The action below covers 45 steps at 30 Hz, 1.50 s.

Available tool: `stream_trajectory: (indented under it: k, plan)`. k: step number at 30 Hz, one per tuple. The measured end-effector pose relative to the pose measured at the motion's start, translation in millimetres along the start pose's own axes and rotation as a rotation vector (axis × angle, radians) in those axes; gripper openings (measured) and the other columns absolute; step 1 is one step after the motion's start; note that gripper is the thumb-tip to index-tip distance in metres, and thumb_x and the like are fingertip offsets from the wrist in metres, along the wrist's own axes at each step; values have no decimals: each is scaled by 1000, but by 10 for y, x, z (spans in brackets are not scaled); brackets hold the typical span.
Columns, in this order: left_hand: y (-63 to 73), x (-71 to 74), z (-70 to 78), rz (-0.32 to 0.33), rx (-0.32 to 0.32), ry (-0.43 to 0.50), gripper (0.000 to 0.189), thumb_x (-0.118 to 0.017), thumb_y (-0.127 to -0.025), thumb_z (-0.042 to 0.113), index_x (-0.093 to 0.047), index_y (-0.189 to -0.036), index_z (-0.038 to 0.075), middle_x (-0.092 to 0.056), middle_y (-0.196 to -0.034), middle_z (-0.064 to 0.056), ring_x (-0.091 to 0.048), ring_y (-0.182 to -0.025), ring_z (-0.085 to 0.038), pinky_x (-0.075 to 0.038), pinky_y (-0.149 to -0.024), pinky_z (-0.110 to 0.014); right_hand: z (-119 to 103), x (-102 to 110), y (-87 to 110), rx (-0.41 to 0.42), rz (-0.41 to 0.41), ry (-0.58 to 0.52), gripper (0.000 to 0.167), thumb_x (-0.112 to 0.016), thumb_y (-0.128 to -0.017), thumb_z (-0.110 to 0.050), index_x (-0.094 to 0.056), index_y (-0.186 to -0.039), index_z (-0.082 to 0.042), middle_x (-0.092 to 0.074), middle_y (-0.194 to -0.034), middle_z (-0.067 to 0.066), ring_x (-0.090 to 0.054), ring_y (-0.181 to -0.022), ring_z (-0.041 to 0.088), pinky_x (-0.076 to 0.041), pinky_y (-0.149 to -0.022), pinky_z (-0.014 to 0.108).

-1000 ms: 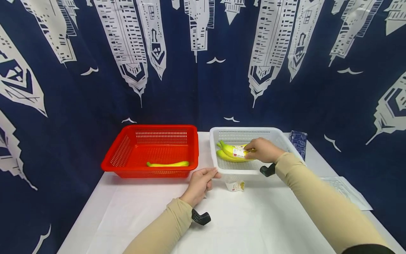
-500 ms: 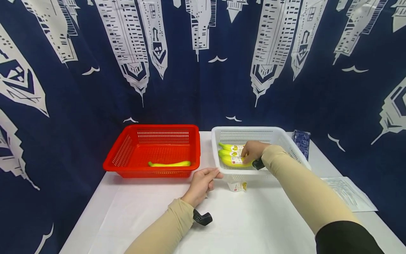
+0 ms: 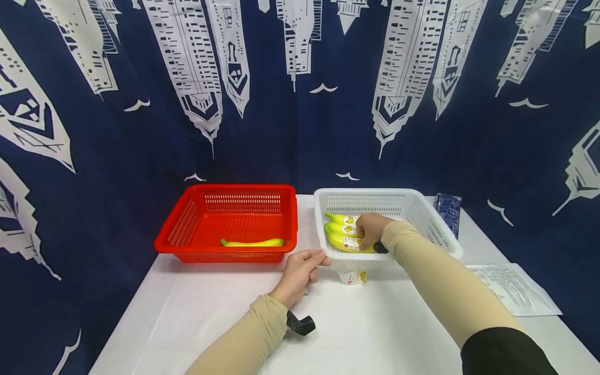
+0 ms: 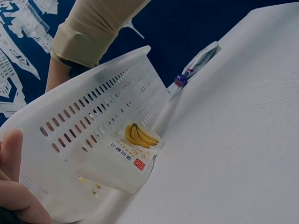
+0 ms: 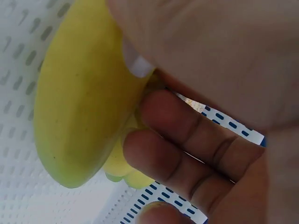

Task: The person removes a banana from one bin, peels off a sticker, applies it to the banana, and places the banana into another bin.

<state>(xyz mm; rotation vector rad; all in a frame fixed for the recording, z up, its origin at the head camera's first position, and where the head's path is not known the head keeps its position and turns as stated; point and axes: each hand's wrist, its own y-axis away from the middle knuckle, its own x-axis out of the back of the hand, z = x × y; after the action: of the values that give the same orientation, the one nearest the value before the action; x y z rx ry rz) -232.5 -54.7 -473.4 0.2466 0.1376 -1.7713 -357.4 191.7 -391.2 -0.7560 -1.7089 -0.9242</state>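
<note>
My right hand (image 3: 372,229) reaches into the white basket (image 3: 389,262), where several yellow bananas with white labels lie side by side. Its thumb and fingers hold the front banana (image 3: 338,241); in the right wrist view the thumb lies over this banana (image 5: 74,102) and the fingers (image 5: 163,116) curl at its other side. My left hand (image 3: 299,273) pinches the basket's front left corner. A loose white label with a banana picture (image 4: 138,140) lies against the basket's front, near its base.
To the left stands a red basket (image 3: 187,253) with one banana (image 3: 253,242) along its front. A dark blue packet (image 3: 448,211) lies behind the white basket's right side. A printed sheet in clear plastic (image 3: 515,289) lies at the table's right edge.
A second ago my right hand held a labelled banana above the others. It has lowered into the basket and now holds the front one, bananas lying in a row. The left hand stays at the corner.
</note>
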Motion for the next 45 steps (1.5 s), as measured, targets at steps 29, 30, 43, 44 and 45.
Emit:
stream_trajectory:
  k: [29,30,43,44,45]
  plan:
    - [30,-7,2,5,-1,33,31,-74,-96,31,-74,-106,2,-73,-85,3,-40,-50,-6,-30,-46,-18,19,29,25,-7,-32,0,37,-86,-77,-13,-54,-59,-17,-49,-59,-9,-44,-60,11,-35,-58,23]
    - [33,-8,5,5,0,33,31,-74,-96,31,-74,-106,1,-73,-85,3,-40,-50,-6,-30,-46,-18,22,28,25,-12,-33,-2,36,-86,-77,-14,-55,-60,-17,-50,-60,-8,-45,-61,11,-36,-59,23]
    - [35,-3,-14,0,-20,4,29,-73,-96,31,-74,-105,4,-74,-86,3,-41,-50,-6,-29,-44,-19,46,-6,36,-8,-17,-13,40,-85,-76,-16,-50,-58,-19,-46,-59,-9,-43,-60,11,-35,-59,23]
    - [34,0,-16,0,-21,1,29,-74,-96,31,-75,-105,4,-74,-86,2,-41,-50,-7,-28,-44,-19,44,-5,39,-10,-16,-14,40,-85,-76,-16,-50,-58,-19,-46,-59,-9,-43,-60,11,-35,-59,23]
    - [36,2,-15,0,-22,-4,29,-74,-96,32,-75,-105,4,-74,-86,2,-41,-50,-7,-27,-43,-19,38,-3,37,-18,-19,-16,40,-85,-76,-16,-50,-58,-19,-46,-59,-9,-43,-60,11,-34,-59,23]
